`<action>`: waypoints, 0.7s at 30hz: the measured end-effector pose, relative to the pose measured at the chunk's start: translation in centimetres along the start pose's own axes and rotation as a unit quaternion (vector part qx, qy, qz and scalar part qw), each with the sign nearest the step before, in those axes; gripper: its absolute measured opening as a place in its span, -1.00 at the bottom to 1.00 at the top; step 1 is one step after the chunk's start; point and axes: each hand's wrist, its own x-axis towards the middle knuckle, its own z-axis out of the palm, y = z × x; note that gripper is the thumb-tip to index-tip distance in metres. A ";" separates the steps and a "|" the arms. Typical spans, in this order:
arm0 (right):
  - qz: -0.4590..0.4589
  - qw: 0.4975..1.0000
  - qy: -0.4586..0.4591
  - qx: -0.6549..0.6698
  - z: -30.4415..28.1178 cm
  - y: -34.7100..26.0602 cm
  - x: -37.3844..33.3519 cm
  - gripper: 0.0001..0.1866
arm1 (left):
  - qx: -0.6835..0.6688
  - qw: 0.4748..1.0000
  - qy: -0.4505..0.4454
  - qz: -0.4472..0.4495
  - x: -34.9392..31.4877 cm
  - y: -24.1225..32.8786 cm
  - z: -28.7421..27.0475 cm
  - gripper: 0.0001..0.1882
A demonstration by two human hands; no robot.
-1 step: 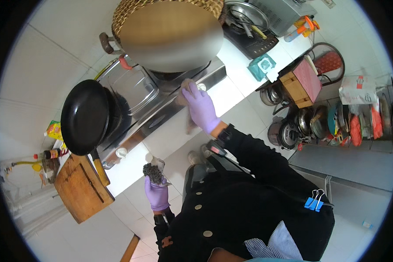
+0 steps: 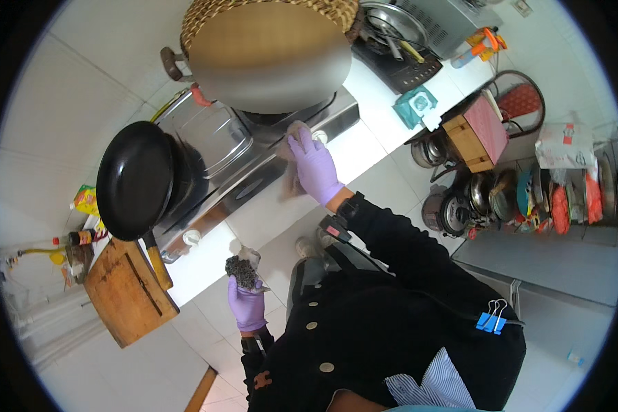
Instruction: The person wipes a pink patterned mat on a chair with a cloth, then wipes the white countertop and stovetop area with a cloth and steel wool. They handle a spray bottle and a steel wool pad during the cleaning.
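Observation:
Both of my hands wear purple gloves. My left hand (image 2: pixel 246 307) is closed on a dark grey steel wool scourer (image 2: pixel 241 272), held low in front of the counter. A pale greyish rag (image 2: pixel 250 257) shows beside the scourer, seemingly in the same grip. Up at the stove, my right hand (image 2: pixel 317 168) presses a brownish cloth (image 2: pixel 286 148) against the shiny front panel of the gas stove (image 2: pixel 244 189), close to a white knob (image 2: pixel 319 137). Part of that cloth lies hidden under my fingers.
A large pot (image 2: pixel 271 62) with a woven rim covers the far burner. Left of it sits a black frying pan (image 2: pixel 136 180), its handle above a wooden cutting board (image 2: pixel 129 295). An induction cooker (image 2: pixel 398 72) and a green wipes packet (image 2: pixel 413 108) lie right. Pots (image 2: pixel 453 211) stand below.

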 end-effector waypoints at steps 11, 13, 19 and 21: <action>-0.025 0.997 0.068 0.035 1.1 -1.3 -0.8 -0.41 | -0.053 0.996 -0.048 0.062 -1.0 0.1 -2.4 -0.59; -0.009 1.000 0.024 -0.009 2.1 -2.2 0.1 -0.38 | -0.055 0.996 -0.037 0.060 -1.0 0.1 -2.6 -0.60; -0.047 0.981 -0.182 -0.051 2.8 -2.7 -3.9 -0.38 | -0.055 0.996 0.043 0.055 -1.4 -0.5 -2.9 -0.61; -0.029 0.998 -0.047 0.016 2.0 -1.9 -4.5 -0.38 | -0.060 0.994 0.079 0.052 -1.0 -0.2 -3.1 -0.61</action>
